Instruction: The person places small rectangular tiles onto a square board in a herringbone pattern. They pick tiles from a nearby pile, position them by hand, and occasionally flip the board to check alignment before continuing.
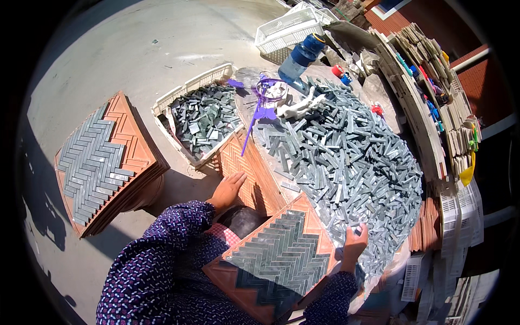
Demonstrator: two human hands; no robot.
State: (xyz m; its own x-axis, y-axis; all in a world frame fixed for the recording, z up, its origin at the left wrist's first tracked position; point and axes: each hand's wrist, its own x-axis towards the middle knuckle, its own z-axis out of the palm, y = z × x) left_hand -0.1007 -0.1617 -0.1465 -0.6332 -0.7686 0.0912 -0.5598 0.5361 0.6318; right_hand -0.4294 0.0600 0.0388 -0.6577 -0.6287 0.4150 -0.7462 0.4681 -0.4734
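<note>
Head view, outdoor work yard, sunlit: pale concrete floor [135, 49] at far left, brick-red wall at far right. Centre right, a worktable heaped with a pile of grey stone strips [352, 157], loose and overlapping. Near centre, an orange mould tray [319, 227] part-filled with grey strips laid in herringbone, its near end in shadow. Right hand [355, 244] at the near edge of the pile, just right of this tray, fingers closed on a small grey strip [357, 231]. Left hand [227, 189] resting flat, fingers extended and holding nothing, on a second, bare orange ribbed tray [246, 168] leaning between table and crate. Both sleeves dark blue, patterned. Left: a stack of orange trays [135, 141], the top one bearing a finished herringbone panel. Far centre: white plastic crate [189, 86] holding more grey pieces; purple strap [260, 111]; white gloves [298, 105]; blue water jug [300, 57]; another white crate [287, 27] beyond. Right edge: curved rows of stacked beige tile sheets [417, 103] and more white crates [460, 216].
</note>
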